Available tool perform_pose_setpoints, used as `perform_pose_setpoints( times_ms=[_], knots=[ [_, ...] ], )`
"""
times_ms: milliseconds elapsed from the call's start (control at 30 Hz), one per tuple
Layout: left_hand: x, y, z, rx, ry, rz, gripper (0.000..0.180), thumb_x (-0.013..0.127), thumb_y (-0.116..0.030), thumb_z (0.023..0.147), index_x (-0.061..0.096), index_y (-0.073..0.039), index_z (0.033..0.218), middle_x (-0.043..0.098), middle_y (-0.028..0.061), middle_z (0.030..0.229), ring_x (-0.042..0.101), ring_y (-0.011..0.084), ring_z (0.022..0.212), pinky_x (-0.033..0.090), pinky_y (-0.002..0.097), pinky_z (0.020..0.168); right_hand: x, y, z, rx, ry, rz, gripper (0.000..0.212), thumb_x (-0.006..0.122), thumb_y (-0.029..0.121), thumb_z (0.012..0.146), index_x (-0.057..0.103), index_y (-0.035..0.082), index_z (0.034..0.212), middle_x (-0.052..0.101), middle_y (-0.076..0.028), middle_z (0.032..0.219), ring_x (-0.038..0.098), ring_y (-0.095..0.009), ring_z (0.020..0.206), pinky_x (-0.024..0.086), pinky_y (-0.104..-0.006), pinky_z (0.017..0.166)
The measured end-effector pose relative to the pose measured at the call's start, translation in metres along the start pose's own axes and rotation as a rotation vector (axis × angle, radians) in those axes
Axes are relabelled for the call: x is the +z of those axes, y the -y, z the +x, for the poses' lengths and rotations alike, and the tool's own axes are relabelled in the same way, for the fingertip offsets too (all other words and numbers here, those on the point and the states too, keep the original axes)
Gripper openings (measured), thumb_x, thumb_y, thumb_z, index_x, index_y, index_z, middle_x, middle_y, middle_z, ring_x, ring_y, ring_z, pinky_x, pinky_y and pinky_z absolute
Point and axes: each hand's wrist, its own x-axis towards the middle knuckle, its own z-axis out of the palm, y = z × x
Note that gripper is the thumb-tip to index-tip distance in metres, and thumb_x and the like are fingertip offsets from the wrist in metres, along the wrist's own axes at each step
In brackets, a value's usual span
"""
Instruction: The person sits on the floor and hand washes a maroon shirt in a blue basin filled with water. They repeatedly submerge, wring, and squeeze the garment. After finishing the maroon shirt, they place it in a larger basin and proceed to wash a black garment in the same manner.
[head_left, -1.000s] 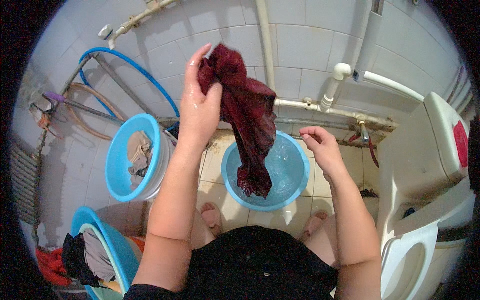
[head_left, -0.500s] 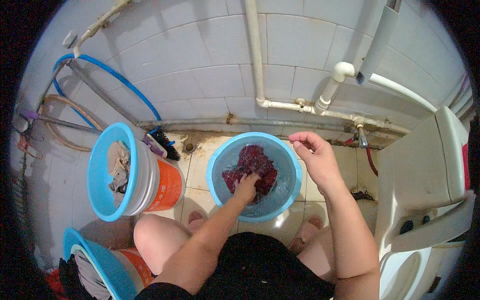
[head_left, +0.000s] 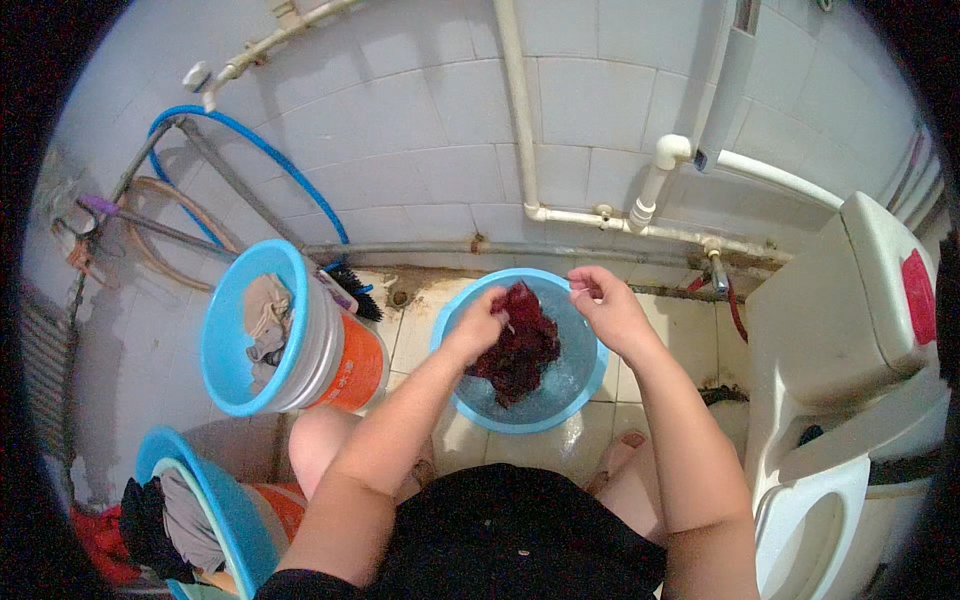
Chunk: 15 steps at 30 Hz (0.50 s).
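A light-blue plastic basin (head_left: 447,378) with water in it stands on the tiled floor between my feet. In the basin lies a wet, dark red cloth (head_left: 527,350), bunched up; its exact kind cannot be made out. My left hand (head_left: 480,325) is closed on the cloth's upper left edge, over the left part of the basin. Just above the basin's right rim, my right hand (head_left: 608,308) hangs with loosely bent fingers, thumb a little apart, holding nothing and apart from the cloth.
Left of the basin, a blue tub (head_left: 215,370) with beige and grey clothes rests tilted on a white-and-orange bucket (head_left: 355,365). Another blue tub (head_left: 235,530) with clothes is at lower left. A toilet (head_left: 840,320) stands right; pipes (head_left: 570,215) run along the wall.
My left hand has gone from pressing on the cloth's middle to its upper left edge, and the cloth's shape has changed. My right hand has come slightly lower, nearer the rim. The view has shifted.
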Motion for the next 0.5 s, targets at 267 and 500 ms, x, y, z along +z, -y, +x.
perform_pose_setpoints(
  times_ms=[267,500],
  knots=[
    [-0.098,-0.179,-0.08,0.219,-0.071,-0.705,0.033,0.043,0.002,0.084,0.045,-0.006,0.116,0.058,0.0104,0.103,0.061,0.0237,0.089,0.057,0.0338,0.068,0.013,-0.022,-0.017,-0.155,0.22,-0.43,0.1,0.077,0.029,0.064,0.018,-0.004,0.137,0.029,-0.025,0.138,0.029,-0.036,0.129,0.025,-0.0376,0.107],
    [-0.13,-0.263,-0.12,0.467,0.148,-1.012,0.022,0.039,0.001,0.087,0.046,0.003,0.108,0.057,0.0187,0.106,0.06,0.0305,0.094,0.054,0.0435,0.081,0.048,-0.012,-0.014,-0.31,0.063,-0.27,0.132,0.084,0.041,0.052,-0.005,-0.004,0.139,0.015,-0.027,0.142,0.02,-0.036,0.133,0.018,-0.039,0.11]
  ],
)
